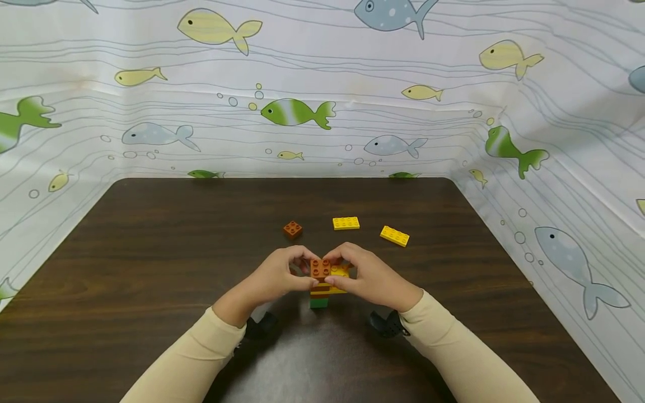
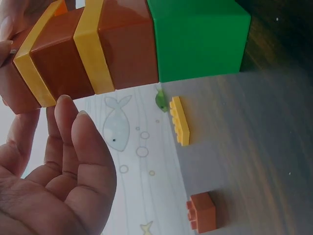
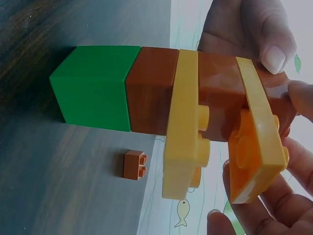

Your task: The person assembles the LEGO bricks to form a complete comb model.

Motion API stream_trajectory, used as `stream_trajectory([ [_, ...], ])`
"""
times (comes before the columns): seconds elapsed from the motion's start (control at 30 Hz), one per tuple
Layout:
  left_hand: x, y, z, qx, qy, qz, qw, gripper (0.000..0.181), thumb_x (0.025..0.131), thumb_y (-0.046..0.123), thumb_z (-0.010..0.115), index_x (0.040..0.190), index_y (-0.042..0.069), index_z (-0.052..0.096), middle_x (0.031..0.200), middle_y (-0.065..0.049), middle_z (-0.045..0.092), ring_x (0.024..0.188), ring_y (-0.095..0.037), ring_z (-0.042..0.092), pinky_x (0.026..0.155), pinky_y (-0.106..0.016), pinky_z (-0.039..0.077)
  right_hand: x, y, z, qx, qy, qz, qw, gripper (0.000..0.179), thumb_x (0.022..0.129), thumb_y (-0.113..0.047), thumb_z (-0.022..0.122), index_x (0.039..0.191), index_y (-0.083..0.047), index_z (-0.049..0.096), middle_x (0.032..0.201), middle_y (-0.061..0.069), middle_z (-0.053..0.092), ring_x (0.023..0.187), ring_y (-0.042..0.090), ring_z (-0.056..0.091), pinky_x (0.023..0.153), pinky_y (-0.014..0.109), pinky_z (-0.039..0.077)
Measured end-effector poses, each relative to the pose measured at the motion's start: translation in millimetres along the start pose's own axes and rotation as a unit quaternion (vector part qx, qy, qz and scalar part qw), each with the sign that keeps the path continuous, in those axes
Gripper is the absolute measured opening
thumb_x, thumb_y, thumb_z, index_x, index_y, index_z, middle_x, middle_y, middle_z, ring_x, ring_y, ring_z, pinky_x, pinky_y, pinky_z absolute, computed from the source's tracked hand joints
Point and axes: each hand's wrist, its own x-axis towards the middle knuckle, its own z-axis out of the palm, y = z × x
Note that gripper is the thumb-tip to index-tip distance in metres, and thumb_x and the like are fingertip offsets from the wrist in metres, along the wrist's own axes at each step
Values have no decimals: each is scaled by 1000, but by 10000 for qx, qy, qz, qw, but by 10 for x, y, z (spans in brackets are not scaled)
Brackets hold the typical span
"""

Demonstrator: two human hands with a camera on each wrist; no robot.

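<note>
A tower of toy building bricks (image 3: 151, 88) stands upright on the table in front of me. Its base is a green brick (image 2: 200, 41); above it brown bricks alternate with two thin yellow plates (image 3: 182, 147) that jut out to the right. At the top sits a brown brick (image 1: 320, 268) with its studs showing. My left hand (image 1: 272, 275) pinches this top brick from the left, thumb at the near side and forefinger at the far side. From the right, my right hand (image 1: 370, 275) grips it the same way, its other fingers curled beside the upper yellow plate.
Beyond the hands lie a loose brown brick (image 1: 293, 229), a yellow plate (image 1: 346, 224) and another yellow plate (image 1: 395, 236) set at an angle. The dark wooden table (image 1: 176, 235) ends at a fish-patterned curtain (image 1: 322, 73) behind and at the sides.
</note>
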Motion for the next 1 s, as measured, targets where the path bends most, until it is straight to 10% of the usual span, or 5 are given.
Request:
stream_trajectory([
  [0.33,-23,-29,46,-246,139,-58,9996,31,83,9,71,111,0,63,93,-7,61,84,-21,56,68,-32,51,-7,136,-30,448,413,154,9980,36,92,-21,66,125,-8,58,115,7,59,104,25,55,90,49,46],
  [1.0,-23,-19,30,-409,51,-189,9990,34,84,9,70,116,1,62,95,-8,60,84,-22,56,68,-36,49,-43,733,-385,852,1843,1250,9712,37,96,-22,61,127,-5,56,121,16,60,111,28,56,94,45,44],
])
